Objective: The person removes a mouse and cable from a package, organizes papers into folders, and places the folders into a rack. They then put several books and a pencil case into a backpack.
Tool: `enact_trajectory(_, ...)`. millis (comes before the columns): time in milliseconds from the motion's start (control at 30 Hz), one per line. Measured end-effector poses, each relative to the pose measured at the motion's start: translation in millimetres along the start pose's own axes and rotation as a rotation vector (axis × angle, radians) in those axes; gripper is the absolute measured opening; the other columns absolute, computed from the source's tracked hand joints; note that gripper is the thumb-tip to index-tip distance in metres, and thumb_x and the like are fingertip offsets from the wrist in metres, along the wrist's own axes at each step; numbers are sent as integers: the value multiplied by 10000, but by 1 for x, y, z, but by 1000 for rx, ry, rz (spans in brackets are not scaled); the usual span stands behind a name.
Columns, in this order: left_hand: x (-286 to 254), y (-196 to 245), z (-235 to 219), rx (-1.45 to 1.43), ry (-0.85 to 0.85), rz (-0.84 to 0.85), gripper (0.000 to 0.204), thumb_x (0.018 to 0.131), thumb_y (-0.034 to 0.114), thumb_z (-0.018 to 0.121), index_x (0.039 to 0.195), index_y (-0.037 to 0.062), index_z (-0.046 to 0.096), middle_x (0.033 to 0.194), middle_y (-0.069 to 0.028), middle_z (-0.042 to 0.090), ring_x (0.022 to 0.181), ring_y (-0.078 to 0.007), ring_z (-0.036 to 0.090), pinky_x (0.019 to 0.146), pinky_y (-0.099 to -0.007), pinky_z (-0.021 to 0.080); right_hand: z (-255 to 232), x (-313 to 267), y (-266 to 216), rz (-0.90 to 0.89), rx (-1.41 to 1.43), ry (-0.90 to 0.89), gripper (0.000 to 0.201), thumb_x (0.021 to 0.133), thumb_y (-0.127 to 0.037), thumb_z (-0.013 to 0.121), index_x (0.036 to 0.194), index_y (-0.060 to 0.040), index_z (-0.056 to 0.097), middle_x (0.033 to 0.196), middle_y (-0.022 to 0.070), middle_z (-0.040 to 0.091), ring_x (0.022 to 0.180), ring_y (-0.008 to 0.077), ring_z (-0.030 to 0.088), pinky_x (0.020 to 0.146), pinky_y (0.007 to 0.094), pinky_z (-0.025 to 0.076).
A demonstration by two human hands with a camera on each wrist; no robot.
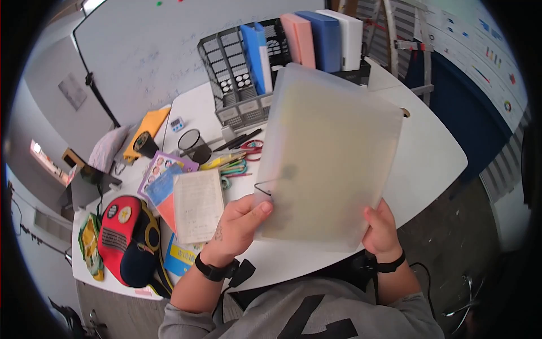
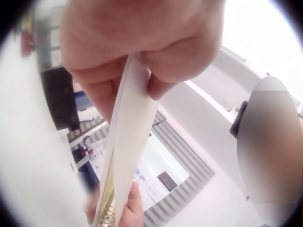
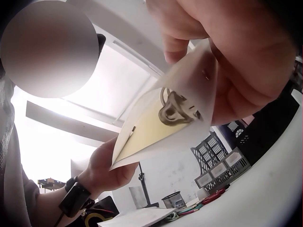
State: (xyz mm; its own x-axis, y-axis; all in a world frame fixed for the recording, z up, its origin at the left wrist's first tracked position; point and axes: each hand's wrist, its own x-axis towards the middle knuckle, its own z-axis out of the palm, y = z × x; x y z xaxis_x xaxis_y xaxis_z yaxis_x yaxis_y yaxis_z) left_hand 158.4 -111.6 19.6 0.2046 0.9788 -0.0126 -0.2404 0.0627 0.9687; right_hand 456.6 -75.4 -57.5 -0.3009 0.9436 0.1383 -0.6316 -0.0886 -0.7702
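Observation:
A translucent whitish folder [image 1: 333, 158] is held up over the table's front part, with something yellowish showing through it. My left hand [image 1: 240, 226] grips its lower left edge, thumb on the near face. On the lower right edge my right hand [image 1: 383, 230] pinches it the same way. Inside the folder, a metal clip [image 3: 177, 111] and a yellowish sheet [image 3: 151, 132] show in the right wrist view. The left wrist view looks along the folder's edge [image 2: 135, 109], between my left hand's thumb and fingers [image 2: 142, 42].
Behind the folder stand a black mesh rack [image 1: 243, 110] and several upright binders [image 1: 324, 42]. At the left lie a red and navy bag [image 1: 127, 243], an open notebook [image 1: 197, 206], scissors [image 1: 252, 148], pens and a mesh cup [image 1: 195, 148]. The white table's edge [image 1: 451, 175] curves at the right.

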Motion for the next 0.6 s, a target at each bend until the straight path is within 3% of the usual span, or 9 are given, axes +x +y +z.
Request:
enact_trajectory(100, 1, 0, 2, -18, 7, 17, 302, 1040, 219, 569, 1186, -28, 662, 1052, -23, 686, 983, -92, 592, 878, -266, 472, -5, -4, -3, -59, -42, 30, 534, 969, -125, 596, 1446, 12, 398, 1351, 133, 567, 1227, 242, 571, 1050, 407, 454)
enact_trajectory(167, -2, -5, -6, 225, -75, -53, 268, 1036, 223, 583, 1148, 0, 682, 977, 12, 670, 923, -65, 561, 831, -242, 460, -12, -6, -14, 35, -12, -13, 560, 947, -138, 622, 1441, 13, 406, 1344, 140, 570, 1220, 256, 576, 1038, 417, 465)
enact_trajectory(200, -4, -7, -8, 202, -20, -33, 268, 1036, 223, 583, 1148, 0, 682, 977, 12, 670, 923, -65, 561, 831, -242, 460, -17, -4, -21, 90, 24, -22, 585, 924, -151, 647, 1435, 14, 414, 1338, 147, 573, 1213, 270, 581, 1026, 427, 476)
enact_trajectory(333, -16, -8, -16, 191, -117, -102, 275, 1039, 255, 575, 1105, 9, 679, 922, 13, 652, 861, -58, 531, 781, -238, 451, -33, 11, -46, 107, -5, -79, 630, 873, -157, 676, 1423, 22, 427, 1318, 160, 581, 1185, 293, 596, 1004, 436, 494)
enact_trajectory(400, -23, -9, -23, 333, -165, -101, 281, 1048, 245, 568, 1170, 12, 666, 966, 6, 657, 888, -54, 547, 796, -240, 461, -28, 21, -59, 5, -285, -137, 612, 897, -181, 643, 1439, 7, 430, 1316, 155, 593, 1181, 311, 607, 1031, 439, 490)
enact_trajectory(433, -29, 5, -22, 427, -96, -190, 305, 1033, 239, 559, 1205, 1, 641, 960, -30, 673, 880, -109, 596, 798, -257, 485, -19, 28, -70, -28, -283, -92, 548, 897, -149, 613, 1400, 14, 472, 1291, 157, 609, 1164, 295, 617, 1023, 419, 495)
enact_trajectory(467, -35, 6, -26, 428, -103, -180, 305, 1033, 239, 559, 1205, 1, 641, 960, -30, 673, 880, -109, 596, 798, -257, 485, -12, 36, -82, -38, -289, -90, 548, 897, -149, 613, 1400, 14, 472, 1291, 157, 609, 1164, 295, 617, 1023, 419, 495)
enact_trajectory(533, -54, 1, -35, 245, 36, -140, 324, 1028, 208, 566, 1265, -9, 607, 1027, -54, 691, 931, -126, 640, 830, -261, 507, 4, 57, -108, -222, -320, 0, 484, 923, -133, 584, 1369, 37, 504, 1286, 156, 619, 1163, 271, 620, 1020, 404, 495)
enact_trajectory(600, -71, 7, -50, 155, 48, -182, 336, 1023, 167, 580, 1301, -21, 584, 1076, -83, 696, 974, -134, 657, 859, -266, 519, 40, 80, -121, -470, -310, 71, 459, 949, -109, 545, 1373, 61, 502, 1316, 149, 613, 1187, 252, 615, 1017, 390, 495)
